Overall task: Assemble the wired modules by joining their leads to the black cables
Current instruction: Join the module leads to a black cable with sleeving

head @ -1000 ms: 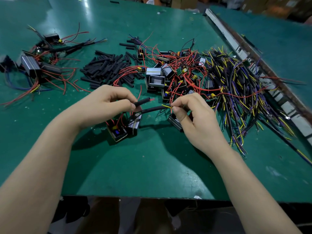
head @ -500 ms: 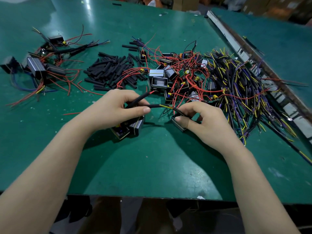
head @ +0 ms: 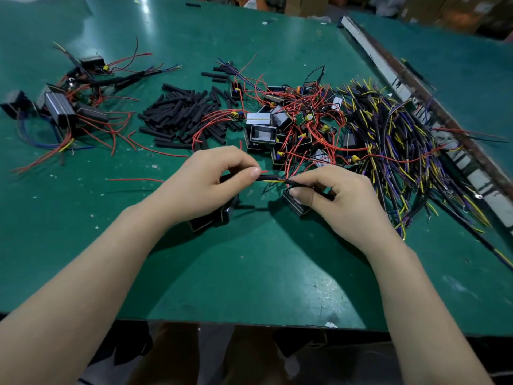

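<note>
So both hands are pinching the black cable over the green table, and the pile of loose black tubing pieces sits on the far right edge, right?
Not quite: the head view shows the black tubing pieces left of centre, behind the left hand. The rest holds: the right hand also pinches the black cable over the green table.

Pretty worn green bench top (head: 249, 273) here, lots of scuffs and white specks, overhead light glaring off it. A metal rail (head: 388, 70) separates it from another green table (head: 458, 65). Cardboard boxes (head: 444, 12) stacked behind.
</note>
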